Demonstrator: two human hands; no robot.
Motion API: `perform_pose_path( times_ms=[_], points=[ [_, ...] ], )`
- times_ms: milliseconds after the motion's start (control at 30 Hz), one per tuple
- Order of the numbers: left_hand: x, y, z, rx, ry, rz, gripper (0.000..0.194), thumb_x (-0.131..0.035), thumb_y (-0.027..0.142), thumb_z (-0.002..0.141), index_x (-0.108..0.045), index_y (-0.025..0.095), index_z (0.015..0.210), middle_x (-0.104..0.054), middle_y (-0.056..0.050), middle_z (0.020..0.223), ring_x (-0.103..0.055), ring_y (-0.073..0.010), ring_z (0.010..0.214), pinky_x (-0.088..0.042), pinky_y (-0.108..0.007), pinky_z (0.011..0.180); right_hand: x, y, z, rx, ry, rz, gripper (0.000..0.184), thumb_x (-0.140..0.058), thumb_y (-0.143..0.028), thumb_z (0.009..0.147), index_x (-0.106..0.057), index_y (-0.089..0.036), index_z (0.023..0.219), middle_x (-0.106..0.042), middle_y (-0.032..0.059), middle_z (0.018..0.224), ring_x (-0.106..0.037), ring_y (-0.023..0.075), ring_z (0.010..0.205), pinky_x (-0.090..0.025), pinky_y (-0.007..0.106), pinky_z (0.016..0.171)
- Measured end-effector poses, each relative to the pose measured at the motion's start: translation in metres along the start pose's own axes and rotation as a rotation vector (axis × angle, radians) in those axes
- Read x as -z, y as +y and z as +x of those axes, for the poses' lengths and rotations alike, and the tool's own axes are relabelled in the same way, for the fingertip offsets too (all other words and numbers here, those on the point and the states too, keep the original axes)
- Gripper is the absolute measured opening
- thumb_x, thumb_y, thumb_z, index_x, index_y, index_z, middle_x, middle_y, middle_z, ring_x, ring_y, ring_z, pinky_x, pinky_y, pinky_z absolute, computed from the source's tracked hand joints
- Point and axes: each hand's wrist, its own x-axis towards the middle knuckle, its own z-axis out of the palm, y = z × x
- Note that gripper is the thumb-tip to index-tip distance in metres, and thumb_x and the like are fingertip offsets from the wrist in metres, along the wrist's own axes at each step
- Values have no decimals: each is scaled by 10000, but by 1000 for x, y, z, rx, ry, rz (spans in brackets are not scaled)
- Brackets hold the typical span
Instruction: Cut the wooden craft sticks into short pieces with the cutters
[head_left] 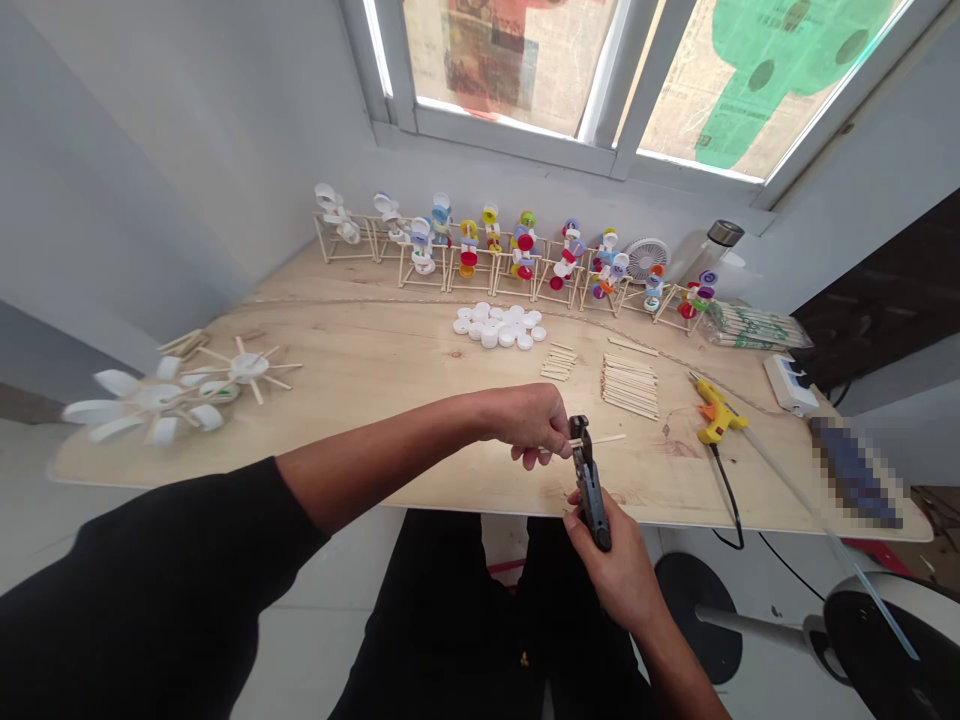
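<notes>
My left hand (534,420) pinches a thin wooden stick (607,439) over the front part of the table. My right hand (621,570) is wrapped round dark metal pliers (591,495), their jaws pointing away from me. The stick crosses the pliers' jaws, with one end sticking out to the right; whether the jaws press on it I cannot tell. Just beyond my hands lie a stack of short cut sticks (558,362) and a larger stack of longer sticks (628,386). White bottle caps (499,327) sit in a cluster farther back.
A yellow glue gun (720,412) with a long glue stick lies at the right, by a white power strip (790,384). Wheels of white caps and sticks (157,400) lie at the left. Stick frames with coloured caps (525,262) line the back, near a bottle (724,235).
</notes>
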Motion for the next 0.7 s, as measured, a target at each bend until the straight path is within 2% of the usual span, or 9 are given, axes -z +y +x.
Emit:
perform_pose_path(
  times_ms=[433,700],
  points=[
    [0,-1,3,1,-5,1,162,-558,187,711,-578,127,563,-547,32,424,-493,-86,381,-384,-194,405,-1,1,-1,-40,-14,19,265,-505,-349,798,-591,-158,960,-673,74,909,-620,211,821,-463,257,668],
    [-2,-4,6,-11,-25,-27,145,-560,194,699,-582,120,576,-544,29,450,-512,-89,400,-398,-196,408,-1,-1,-3,-67,-40,38,240,-504,-318,790,-587,-160,951,-669,53,864,-613,198,799,-452,267,704]
  ],
)
